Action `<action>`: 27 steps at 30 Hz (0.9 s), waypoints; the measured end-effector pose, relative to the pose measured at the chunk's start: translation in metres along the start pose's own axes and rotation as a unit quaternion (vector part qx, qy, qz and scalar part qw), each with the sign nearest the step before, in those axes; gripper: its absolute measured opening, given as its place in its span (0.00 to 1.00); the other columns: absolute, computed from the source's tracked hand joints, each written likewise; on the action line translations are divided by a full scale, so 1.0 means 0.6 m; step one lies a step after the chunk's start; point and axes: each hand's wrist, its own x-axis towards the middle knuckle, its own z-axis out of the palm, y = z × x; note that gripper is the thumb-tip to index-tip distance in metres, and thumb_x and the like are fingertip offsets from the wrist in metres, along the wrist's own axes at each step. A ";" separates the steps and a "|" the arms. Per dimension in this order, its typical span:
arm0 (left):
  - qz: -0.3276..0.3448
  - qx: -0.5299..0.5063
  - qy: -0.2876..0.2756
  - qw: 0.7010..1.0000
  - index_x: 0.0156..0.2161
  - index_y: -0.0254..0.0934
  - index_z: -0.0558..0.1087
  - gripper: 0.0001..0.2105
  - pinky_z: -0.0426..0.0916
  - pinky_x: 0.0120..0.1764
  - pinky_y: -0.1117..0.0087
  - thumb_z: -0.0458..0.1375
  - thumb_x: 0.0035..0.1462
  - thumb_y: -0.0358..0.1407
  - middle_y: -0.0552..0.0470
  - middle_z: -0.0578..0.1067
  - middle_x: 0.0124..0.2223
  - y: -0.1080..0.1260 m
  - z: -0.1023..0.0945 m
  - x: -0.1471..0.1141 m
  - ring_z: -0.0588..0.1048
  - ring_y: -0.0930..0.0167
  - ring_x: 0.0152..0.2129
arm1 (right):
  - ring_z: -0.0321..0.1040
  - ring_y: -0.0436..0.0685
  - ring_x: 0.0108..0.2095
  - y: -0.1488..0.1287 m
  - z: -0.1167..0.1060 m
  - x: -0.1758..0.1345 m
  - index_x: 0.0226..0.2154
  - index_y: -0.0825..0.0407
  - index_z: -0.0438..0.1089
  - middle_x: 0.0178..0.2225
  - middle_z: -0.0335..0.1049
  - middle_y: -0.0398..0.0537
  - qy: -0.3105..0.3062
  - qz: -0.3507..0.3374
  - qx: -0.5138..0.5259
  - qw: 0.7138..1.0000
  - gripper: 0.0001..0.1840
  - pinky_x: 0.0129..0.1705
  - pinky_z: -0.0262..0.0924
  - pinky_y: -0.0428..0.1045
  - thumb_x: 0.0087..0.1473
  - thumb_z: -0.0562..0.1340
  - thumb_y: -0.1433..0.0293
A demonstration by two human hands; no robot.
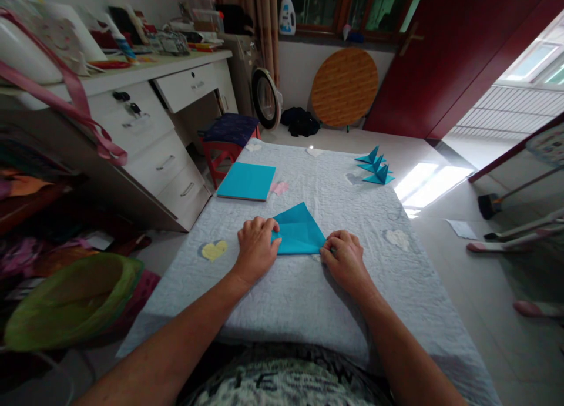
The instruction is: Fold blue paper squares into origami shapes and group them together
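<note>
at the near edge of the table, the person's forearms reach in over the surface. left hand: fingers curled, thumb and forefinger slightly parted, resting over the left corner of the blue sheet; whether it pinches or merely presses cannot be told. right hand: fingers bunched narrow, holding the sheet's right corner. the sheet lies midway between the table's left and right edges, one point toward the far edge, a straight side facing the near edge; crease lines show on its upper face. judged step: setting a fold. advised: keep the left hand firm on the layers, match corners exactly before pressing, then run pressure steadily along the straight side, since the wrinkled cloth beneath probably gives soft backing. farther off, by the left edge, sits a stack of blue paper. near the far right corner stand folded blue pieces, sharply pointed, well apart from the hands.
</note>
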 end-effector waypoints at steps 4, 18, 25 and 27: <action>0.121 -0.042 -0.035 0.991 0.37 0.39 0.74 0.09 0.64 0.45 0.62 0.54 0.60 0.25 0.49 0.73 0.41 -0.001 0.005 0.008 0.68 0.63 0.41 | 0.63 0.62 0.44 -0.004 -0.002 0.001 0.25 0.50 0.71 0.39 0.71 0.50 -0.009 0.010 -0.001 1.000 0.07 0.48 0.53 0.56 0.54 0.62 0.72; 0.256 0.118 -0.052 0.958 0.64 0.45 0.65 0.31 0.67 0.50 0.54 0.59 0.59 0.54 0.36 0.68 0.57 0.029 -0.004 -0.071 0.66 0.52 0.52 | 0.62 0.61 0.45 -0.011 -0.005 0.002 0.24 0.51 0.71 0.39 0.72 0.49 -0.020 0.036 -0.008 0.999 0.08 0.49 0.51 0.55 0.54 0.63 0.73; 0.236 0.122 -0.055 0.963 0.67 0.51 0.61 0.38 0.62 0.55 0.50 0.54 0.55 0.63 0.38 0.65 0.61 0.029 0.015 -0.078 0.61 0.49 0.57 | 0.62 0.61 0.45 -0.010 -0.005 0.003 0.24 0.51 0.71 0.40 0.72 0.50 -0.021 0.032 -0.010 0.999 0.08 0.49 0.51 0.55 0.55 0.63 0.72; 0.234 0.124 -0.053 0.963 0.67 0.52 0.60 0.38 0.61 0.56 0.50 0.53 0.55 0.64 0.38 0.65 0.61 0.029 0.017 -0.078 0.61 0.49 0.57 | 0.62 0.61 0.45 -0.010 -0.005 0.003 0.24 0.51 0.71 0.40 0.72 0.49 -0.023 0.031 -0.013 0.999 0.08 0.48 0.51 0.55 0.55 0.63 0.72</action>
